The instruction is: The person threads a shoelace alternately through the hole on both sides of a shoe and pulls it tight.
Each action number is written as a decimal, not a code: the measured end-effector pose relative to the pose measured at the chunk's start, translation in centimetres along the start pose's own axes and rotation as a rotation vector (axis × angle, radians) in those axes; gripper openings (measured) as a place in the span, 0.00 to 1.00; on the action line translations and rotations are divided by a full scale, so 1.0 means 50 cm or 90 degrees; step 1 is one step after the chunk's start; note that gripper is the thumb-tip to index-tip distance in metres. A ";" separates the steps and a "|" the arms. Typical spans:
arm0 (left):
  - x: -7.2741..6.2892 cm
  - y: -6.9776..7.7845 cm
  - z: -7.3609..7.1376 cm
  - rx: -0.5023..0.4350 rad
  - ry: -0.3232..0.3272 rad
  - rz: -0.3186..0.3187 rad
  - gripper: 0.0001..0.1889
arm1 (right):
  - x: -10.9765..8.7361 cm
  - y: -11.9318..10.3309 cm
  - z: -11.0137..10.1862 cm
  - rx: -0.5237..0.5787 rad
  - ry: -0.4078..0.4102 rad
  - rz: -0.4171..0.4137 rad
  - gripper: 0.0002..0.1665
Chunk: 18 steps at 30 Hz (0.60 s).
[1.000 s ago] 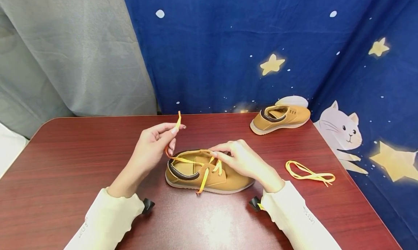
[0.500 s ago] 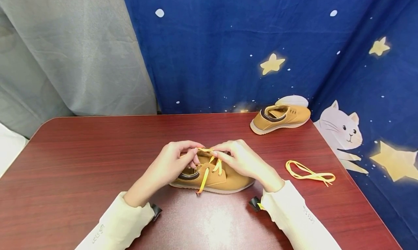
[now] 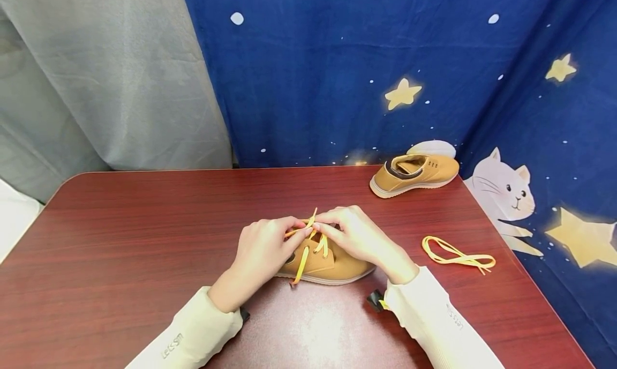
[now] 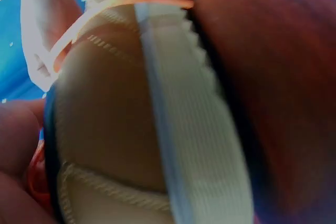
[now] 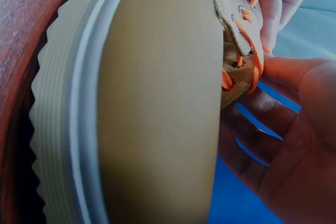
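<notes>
A tan shoe (image 3: 354,267) lies on its sole, toe to the right, with a yellow shoelace (image 3: 301,264) partly threaded through its eyelets. Over the opening, my left hand (image 3: 262,246) pinches one lace end between thumb and index finger, the tip poking upward. My right hand (image 3: 359,238) grips the far eyelet edge of the shoe, thumb and index meeting the left fingertips. In the right wrist view, lace loops (image 5: 254,51) run beside my right thumb. The shoe's side (image 4: 105,119) fills the left wrist view, hiding most of the left fingers.
Another tan shoe (image 3: 443,168), with bare eyelets, stands at the back right. A folded yellow shoelace (image 3: 463,259) lies right of my right hand on the reddish-brown table (image 3: 144,219). Grey and blue curtains (image 3: 313,63) hang behind.
My left hand has come down and right from left of the shoe, bringing the lace end to the right fingertips. The right hand stays in place.
</notes>
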State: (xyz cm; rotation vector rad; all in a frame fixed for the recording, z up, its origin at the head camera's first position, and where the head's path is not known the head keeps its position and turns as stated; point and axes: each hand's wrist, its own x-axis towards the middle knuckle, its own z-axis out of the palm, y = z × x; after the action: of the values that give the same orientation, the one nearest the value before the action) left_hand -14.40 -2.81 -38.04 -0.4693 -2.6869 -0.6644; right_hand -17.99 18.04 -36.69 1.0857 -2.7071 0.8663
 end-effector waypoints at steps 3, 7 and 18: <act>-0.001 -0.002 0.004 0.008 0.021 0.026 0.06 | -0.001 0.003 0.001 -0.006 0.003 -0.006 0.10; 0.001 -0.007 -0.008 -0.024 -0.016 0.034 0.07 | -0.001 0.007 0.002 -0.003 0.009 -0.008 0.11; 0.007 -0.008 -0.038 -0.030 -0.162 0.036 0.07 | 0.003 0.008 0.001 0.000 0.012 0.005 0.12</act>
State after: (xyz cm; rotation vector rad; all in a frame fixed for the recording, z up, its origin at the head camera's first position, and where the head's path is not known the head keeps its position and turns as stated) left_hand -14.43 -3.99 -36.47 -0.6820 -2.8862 -0.6937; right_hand -18.35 18.17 -36.87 1.0617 -2.6979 0.8724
